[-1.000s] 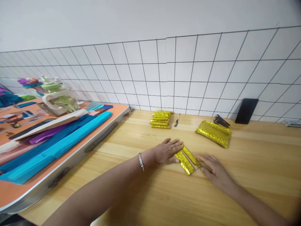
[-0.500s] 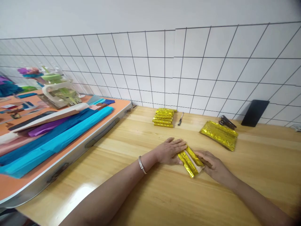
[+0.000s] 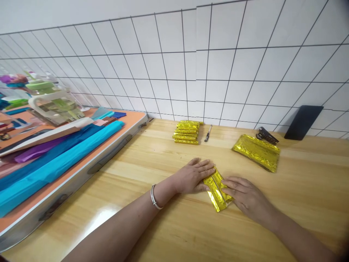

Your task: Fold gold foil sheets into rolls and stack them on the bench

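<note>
A sheet of gold foil paper (image 3: 216, 198) lies on the wooden table, both long sides folded inward so that they nearly meet along a thin gap. My left hand (image 3: 192, 176) rests flat on its far left end, fingers stretched out. From the right, my right hand (image 3: 247, 196) lays its extended fingers on the right-hand fold. Beyond them is a pile of narrow folded gold strips (image 3: 187, 136), with a pen (image 3: 208, 133) beside it. A stack of flat gold foil sheets (image 3: 256, 153) lies farther right.
A dark clip-like object (image 3: 266, 135) touches the back of the gold stack. The black phone-like slab (image 3: 303, 122) leans against the tiled wall (image 3: 174, 65). On the left, an orange folding table (image 3: 136, 118) bears coloured paper rolls (image 3: 65, 160) and a green-lidded jug (image 3: 40, 86).
My right hand has moved from the paper's right edge onto its top, pressing the right fold down. The gap between the folds has narrowed. The view has shifted slightly.
</note>
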Demonstrator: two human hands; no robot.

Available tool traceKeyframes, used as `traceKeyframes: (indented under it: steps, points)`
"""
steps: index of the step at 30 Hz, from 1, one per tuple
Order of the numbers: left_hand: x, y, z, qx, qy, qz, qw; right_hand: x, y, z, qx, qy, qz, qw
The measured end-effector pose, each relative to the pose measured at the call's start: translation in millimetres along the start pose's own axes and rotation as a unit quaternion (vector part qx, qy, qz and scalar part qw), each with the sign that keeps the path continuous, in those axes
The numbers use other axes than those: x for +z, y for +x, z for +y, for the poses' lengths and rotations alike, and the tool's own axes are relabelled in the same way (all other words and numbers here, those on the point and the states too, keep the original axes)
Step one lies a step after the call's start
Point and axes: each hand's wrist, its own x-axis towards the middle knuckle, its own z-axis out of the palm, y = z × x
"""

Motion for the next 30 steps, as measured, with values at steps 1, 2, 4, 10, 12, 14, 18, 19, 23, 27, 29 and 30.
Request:
traceKeyframes:
  steps: [1, 2, 4, 10, 12, 14, 18, 19, 23, 27, 29, 30]
  points:
    - [0.1, -0.1, 0.4, 0.001, 0.003, 0.002, 1.0, 0.2, -0.3, -0.3, 0.001, 0.001, -0.003, 1.0]
    - [0.2, -0.2, 0.8, 0.004, 0.005, 0.003, 1.0, 0.1, -0.6, -0.7, 0.003, 0.006, -0.004, 1.0]
    - [0.3, -0.1, 2.2, 0.012, 0.007, 0.004, 1.0, -0.6, -1.2, -1.4, 0.006, 0.018, -0.008, 1.0]
    - [-1.5, -1.3, 8.0, 0.033, -0.007, -0.005, 0.999, -4.7, -4.3, -2.0, -0.02, 0.004, -0.043, 0.999]
    - [-2.9, -2.2, 8.6, 0.025, -0.015, -0.019, 0.999, -4.7, -5.5, -1.3, -0.029, -0.003, -0.049, 0.998]
    - [-4.1, -2.9, 7.9, 0.021, -0.022, -0.032, 0.999, -4.1, -6.0, -0.6, -0.032, 0.0, -0.049, 0.998]
    - [-4.3, -3.1, 5.2, 0.028, -0.024, -0.037, 0.999, -4.3, -4.2, -0.9, -0.036, 0.019, -0.048, 0.998]
    - [-4.1, -3.1, 4.9, 0.029, -0.023, -0.035, 0.999, -5.0, -3.3, -1.6, -0.038, 0.021, -0.049, 0.998]
    - [-2.7, -3.4, 6.1, 0.026, -0.022, -0.026, 0.999, -10.5, 0.0, -6.1, -0.039, 0.028, -0.051, 0.998]
    - [-2.4, -3.3, 7.5, 0.022, -0.021, -0.02, 0.999, -13.9, 1.4, -7.3, -0.022, 0.041, -0.064, 0.997]
    - [-3.4, -2.7, 8.5, 0.021, -0.018, -0.023, 0.999, -12.8, 1.1, -5.5, -0.014, 0.048, -0.066, 0.997]
    - [-4.3, -2.4, 9.8, 0.019, -0.015, -0.025, 0.999, -11.6, 0.8, -4.3, -0.011, 0.054, -0.064, 0.996]
